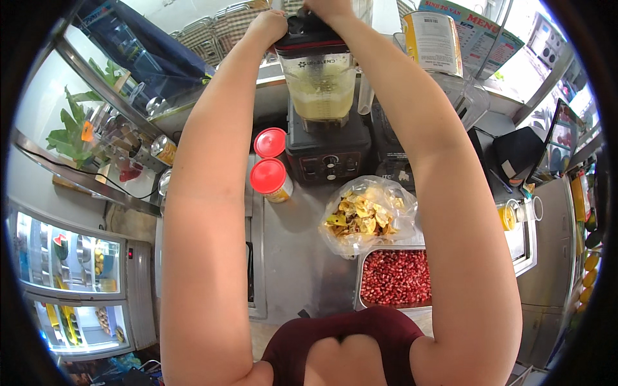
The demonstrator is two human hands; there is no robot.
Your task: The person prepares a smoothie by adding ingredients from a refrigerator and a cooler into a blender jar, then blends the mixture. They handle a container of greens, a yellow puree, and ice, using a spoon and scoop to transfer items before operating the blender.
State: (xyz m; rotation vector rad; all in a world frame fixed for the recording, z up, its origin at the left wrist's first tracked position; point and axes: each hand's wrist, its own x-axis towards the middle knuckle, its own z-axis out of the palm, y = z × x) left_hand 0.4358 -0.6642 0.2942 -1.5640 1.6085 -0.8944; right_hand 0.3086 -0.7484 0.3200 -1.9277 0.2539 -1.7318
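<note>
Both my arms reach far forward to a blender jar (318,90) of clear plastic, partly filled with pale yellow-green liquid. It sits upright on a black motor base (328,151) with knobs on its front. My left hand (269,27) is closed at the left edge of the black blender lid (308,37). At the top edge of the picture, my right hand (329,8) grips the lid's upper part, its fingers partly cut off by the frame.
Two red-lidded canisters (270,175) stand left of the base. Nearer me are a clear bag of yellowish peels (364,215) and a metal tray of pomegranate seeds (360,283). A large yellow-and-white can (432,44) stands back right; a glass-door fridge (71,296) is at left.
</note>
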